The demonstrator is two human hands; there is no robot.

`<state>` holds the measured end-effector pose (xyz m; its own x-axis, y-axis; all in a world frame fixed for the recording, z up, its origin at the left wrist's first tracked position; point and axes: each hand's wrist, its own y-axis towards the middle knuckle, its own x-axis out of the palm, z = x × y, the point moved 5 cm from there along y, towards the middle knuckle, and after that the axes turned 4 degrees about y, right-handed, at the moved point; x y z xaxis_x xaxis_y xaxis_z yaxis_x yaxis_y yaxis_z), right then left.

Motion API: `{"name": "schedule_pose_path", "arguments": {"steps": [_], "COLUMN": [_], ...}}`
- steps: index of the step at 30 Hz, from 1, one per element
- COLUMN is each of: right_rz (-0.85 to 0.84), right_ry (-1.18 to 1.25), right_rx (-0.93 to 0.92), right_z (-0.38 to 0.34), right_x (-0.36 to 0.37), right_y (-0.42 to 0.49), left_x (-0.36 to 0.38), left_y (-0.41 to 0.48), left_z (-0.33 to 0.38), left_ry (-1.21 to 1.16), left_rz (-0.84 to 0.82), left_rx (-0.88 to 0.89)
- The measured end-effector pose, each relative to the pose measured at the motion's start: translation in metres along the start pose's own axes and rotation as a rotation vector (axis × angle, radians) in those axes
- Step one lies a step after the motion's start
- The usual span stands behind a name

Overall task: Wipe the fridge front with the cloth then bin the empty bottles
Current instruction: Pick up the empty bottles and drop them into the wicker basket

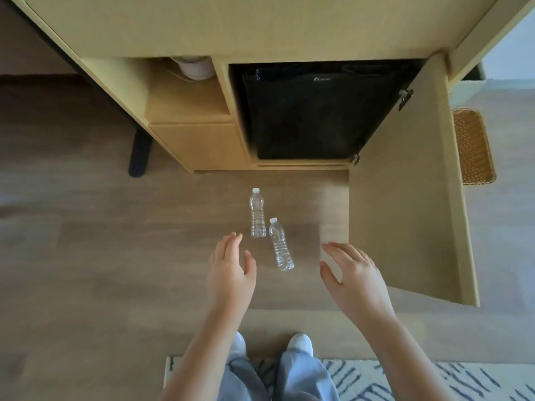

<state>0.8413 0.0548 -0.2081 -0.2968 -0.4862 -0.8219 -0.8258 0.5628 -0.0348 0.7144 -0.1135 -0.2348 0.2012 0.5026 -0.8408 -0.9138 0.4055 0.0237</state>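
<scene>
The wood-look floor [101,256] carried 2 clear plastic bottles with white caps: the farther bottle [257,212] and the nearer bottle [280,245] stood close together in front of the cabinet [197,146], which rested on the floor. A woven basket [473,147] sat at the right, and a striped rug [405,380] lay along the near edge.

Clear ribbed plastic bottles [257,214]; matt wood-grain floor [115,256]; glossy black fridge [312,117]; woven wicker basket [473,146]
</scene>
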Motion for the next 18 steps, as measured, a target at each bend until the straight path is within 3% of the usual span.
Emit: {"name": "schedule_pose_path", "arguments": {"steps": [18], "right_rz": [-0.160], "right_ry": [0.042], "right_rx": [0.006], "right_z": [0.172], "right_x": [0.325], "right_y": [0.050], "left_x": [0.282], "left_y": [0.048], "left_z": [-0.224], "left_ry": [0.042], "left_rz": [-0.016], "left_rx": [-0.030]}}
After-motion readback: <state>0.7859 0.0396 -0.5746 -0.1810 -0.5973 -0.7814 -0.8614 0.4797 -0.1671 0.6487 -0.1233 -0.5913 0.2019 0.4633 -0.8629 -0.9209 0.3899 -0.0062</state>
